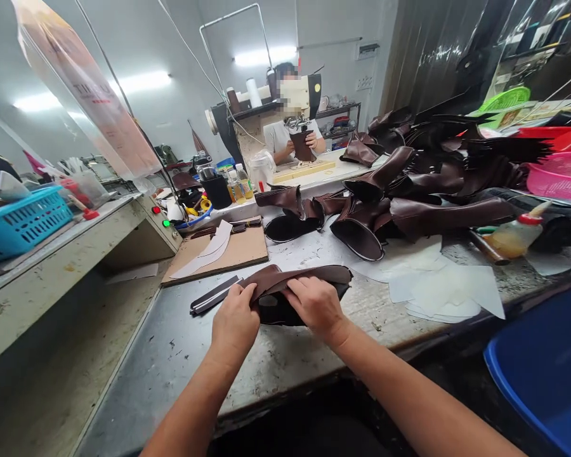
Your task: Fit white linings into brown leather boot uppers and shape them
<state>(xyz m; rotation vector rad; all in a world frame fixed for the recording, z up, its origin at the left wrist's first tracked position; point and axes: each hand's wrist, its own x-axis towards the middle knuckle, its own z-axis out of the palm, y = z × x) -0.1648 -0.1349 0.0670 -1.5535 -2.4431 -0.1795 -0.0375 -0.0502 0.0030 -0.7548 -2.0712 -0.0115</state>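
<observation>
A dark brown leather boot upper (330, 273) lies on the near part of the metal worktable, its opening showing a black inside. My left hand (235, 318) pinches its left part between thumb and fingers. Across its middle, my right hand (318, 303) grips the folded edge, fingers over the top; the thumb is mostly hidden. Just left of the leather are dark strips with a white line (215, 299). Behind my left hand, curved white pattern pieces (212, 249) rest on a brown board (252, 244).
Brown boot uppers (361, 231) pile up behind and to the right. White sheets (450, 289) and a glue bottle (518, 233) lie at right, above a blue bin (542, 374). Across the table, a person (270, 141) handles leather at a sewing machine (254, 117).
</observation>
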